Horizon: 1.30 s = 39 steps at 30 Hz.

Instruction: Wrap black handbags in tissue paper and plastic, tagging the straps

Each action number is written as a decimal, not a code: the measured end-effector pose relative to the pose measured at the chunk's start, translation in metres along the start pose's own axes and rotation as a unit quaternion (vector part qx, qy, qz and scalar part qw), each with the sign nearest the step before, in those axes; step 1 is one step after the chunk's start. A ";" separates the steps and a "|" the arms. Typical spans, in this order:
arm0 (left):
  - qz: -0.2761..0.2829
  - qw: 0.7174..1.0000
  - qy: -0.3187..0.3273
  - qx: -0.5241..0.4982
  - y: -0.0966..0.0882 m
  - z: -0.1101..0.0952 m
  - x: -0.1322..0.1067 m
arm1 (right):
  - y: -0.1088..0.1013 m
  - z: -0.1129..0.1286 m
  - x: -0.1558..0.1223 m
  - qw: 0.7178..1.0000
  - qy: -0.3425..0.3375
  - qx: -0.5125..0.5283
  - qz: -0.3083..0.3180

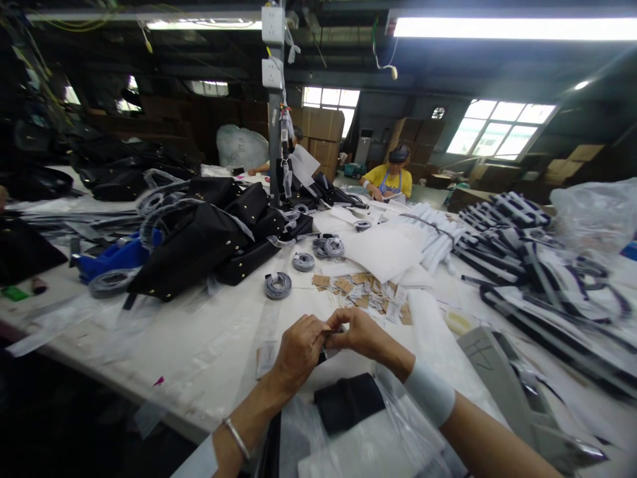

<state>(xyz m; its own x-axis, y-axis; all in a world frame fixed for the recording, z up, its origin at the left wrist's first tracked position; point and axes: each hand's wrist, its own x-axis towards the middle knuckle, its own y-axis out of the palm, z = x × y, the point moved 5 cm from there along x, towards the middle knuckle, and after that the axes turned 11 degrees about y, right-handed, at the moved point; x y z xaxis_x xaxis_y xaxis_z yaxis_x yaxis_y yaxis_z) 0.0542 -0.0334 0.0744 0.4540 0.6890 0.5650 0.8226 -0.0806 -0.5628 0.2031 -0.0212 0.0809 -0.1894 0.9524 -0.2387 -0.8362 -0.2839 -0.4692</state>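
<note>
Black material (pixel 348 403), folded into a small piece, lay just below the two hands, beside clear plastic (pixel 413 425) at the near side of the white table (pixel 199 352). Above it the left hand (pixel 302 348) and the right hand (pixel 361 332) met, and both were closed at the fingertips upon one small, brownish, flat piece (pixel 334 331). Each hand pinched it between thumb and fingers, so most of it was covered, and I could not tell exactly what it was. In my judgement, the step in hand was a fine one, some adjusting of this small piece, and the next move called for a steady pinch rather than for force.

Beyond the hands, quite near, was a loose pile of brown and white tags (pixel 365 295); one more tag (pixel 267 358) lay apart, just to the left of the left hand. Some of them seemed to carry print, but it was too small for reading. Grey coils (pixel 277 285) were farther back, near black bags (pixel 194 249) with metal studs. On the grey device (pixel 505 392) at the right were handwritten strokes (pixel 480 356), perhaps H and Z, though I was not certain. No brand name was readable to me. Across the table, a person in yellow (pixel 393 180) was bent over other work.
</note>
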 end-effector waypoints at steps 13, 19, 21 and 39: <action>0.037 0.993 -0.103 -0.039 0.003 0.014 0.000 | -0.008 -0.015 0.000 0.993 0.029 -0.087 -0.068; 0.145 0.979 -0.101 -0.101 -0.004 0.023 -0.014 | -0.003 -0.013 0.001 0.999 -0.020 -0.032 -0.027; 0.161 0.972 -0.120 -0.118 -0.004 0.023 -0.018 | 0.002 -0.010 0.000 0.999 -0.012 -0.028 0.012; 0.085 0.984 -0.153 0.009 0.007 0.043 -0.006 | 0.006 -0.030 0.052 0.979 0.123 -0.147 -0.066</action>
<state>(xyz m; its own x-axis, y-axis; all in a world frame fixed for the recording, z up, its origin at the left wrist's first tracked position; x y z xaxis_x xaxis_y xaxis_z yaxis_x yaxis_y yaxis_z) 0.0424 -0.0071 0.0407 0.4578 0.8520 0.2541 0.7357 -0.2025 -0.6463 0.2035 0.0229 0.0400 0.0708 0.9380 -0.3393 -0.6543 -0.2131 -0.7256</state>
